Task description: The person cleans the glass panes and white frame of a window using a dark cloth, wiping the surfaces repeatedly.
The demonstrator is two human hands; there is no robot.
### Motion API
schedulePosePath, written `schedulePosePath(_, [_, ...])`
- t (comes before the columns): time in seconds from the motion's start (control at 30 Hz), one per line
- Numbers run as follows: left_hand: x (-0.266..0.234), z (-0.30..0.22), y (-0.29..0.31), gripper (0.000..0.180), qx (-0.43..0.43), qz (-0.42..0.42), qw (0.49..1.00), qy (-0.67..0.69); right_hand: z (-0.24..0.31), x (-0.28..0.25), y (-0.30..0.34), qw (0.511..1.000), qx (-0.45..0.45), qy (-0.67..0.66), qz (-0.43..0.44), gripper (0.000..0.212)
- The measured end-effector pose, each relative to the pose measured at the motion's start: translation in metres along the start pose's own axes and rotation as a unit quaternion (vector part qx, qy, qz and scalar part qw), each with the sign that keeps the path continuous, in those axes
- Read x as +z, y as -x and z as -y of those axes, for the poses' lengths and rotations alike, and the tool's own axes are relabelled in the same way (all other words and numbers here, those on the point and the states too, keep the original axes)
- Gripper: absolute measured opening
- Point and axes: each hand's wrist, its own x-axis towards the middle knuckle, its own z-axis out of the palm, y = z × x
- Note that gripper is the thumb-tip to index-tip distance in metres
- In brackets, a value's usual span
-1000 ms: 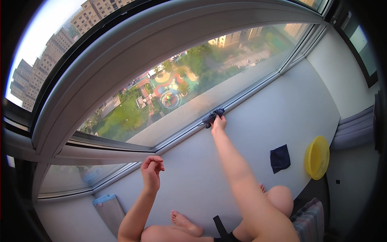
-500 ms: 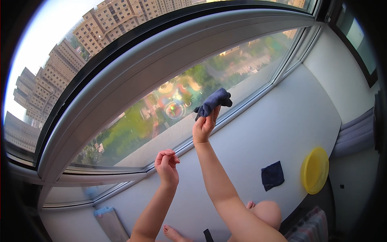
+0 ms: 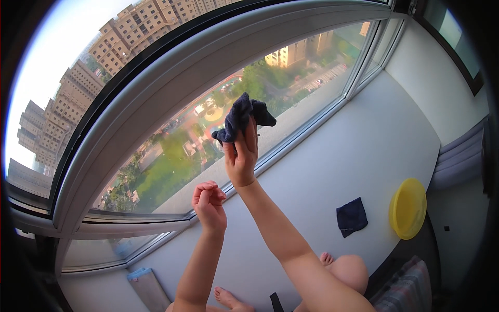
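A crumpled dark blue cloth (image 3: 240,117) is in my right hand (image 3: 241,158), which is raised against the lower window pane (image 3: 171,177). The fingers press the cloth toward the glass, and parts of it hang out on both sides. My left hand (image 3: 209,203) is lifted near the lower window frame, to the left of the right hand. Its fingers are curled in, and I see nothing in them. Beyond the pane, trees and a colourful playground lie far below.
A second dark blue cloth (image 3: 352,217) lies flat on the white surface (image 3: 306,203) at right. Beside it stands a yellow basin (image 3: 408,209). A grey panel with a blue edge (image 3: 148,287) is at lower left, a grey curtain (image 3: 457,164) at right. My knee and feet show below.
My right hand has moved left and slightly up across the pane with the cloth, which now spreads more. My left hand has shifted slightly up and left, still curled.
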Motion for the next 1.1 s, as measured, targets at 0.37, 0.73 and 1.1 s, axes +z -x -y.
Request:
schedulePosePath(0.37, [0.01, 0.033, -0.014, 0.013, -0.005, 0.05, 0.99, -0.132, -0.068, -0.015, 0.03, 0.951, 0.272, -0.101, -0.107, 0.027])
schedulePosePath(0.73, [0.093, 0.044, 0.008, 0.018, 0.004, 0.013, 0.981, -0.194, -0.198, -0.068, -0.08, 0.782, 0.51, -0.159, -0.321, 0.027])
schedulePosePath(1.1, [0.148, 0.003, -0.004, 0.022, 0.0, 0.025, 0.962, -0.271, -0.09, -0.051, -0.085, 0.994, -0.098, -0.015, 0.042, 0.019])
